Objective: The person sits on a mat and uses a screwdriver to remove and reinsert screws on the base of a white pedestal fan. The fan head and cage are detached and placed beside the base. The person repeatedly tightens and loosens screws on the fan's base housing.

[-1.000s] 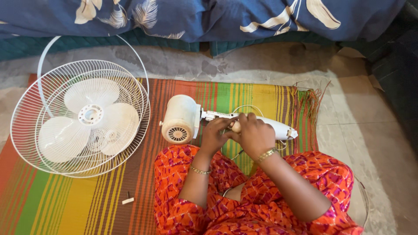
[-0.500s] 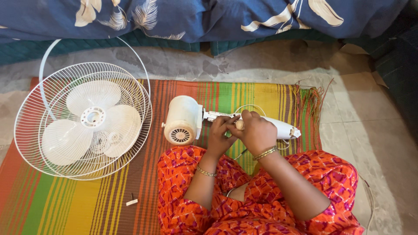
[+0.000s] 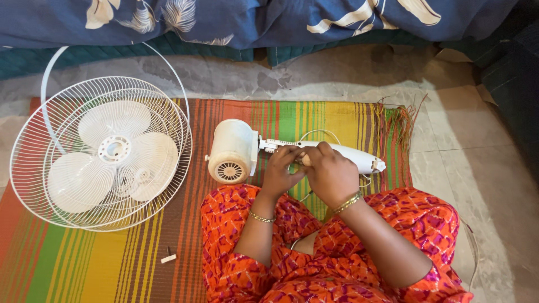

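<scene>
- The garment (image 3: pixel 337 264) is bright orange cloth with a dense pattern of pink and magenta diamond checks, filling the view from about 5 to 7 o'clock.
- The same printed cloth covers both knees, at about 4 and 7 o'clock.
- Both forearms are bare; no sleeve reaches them.
- The left hand (image 3: pixel 281 171) has a thin gold bangle (image 3: pixel 261 217) at the wrist.
- The right hand (image 3: pixel 331 174) has a broader gold bangle (image 3: pixel 345 203), seemingly doubled.
- No rings can be made out on the fingers (image 3: pixel 292 152).
</scene>
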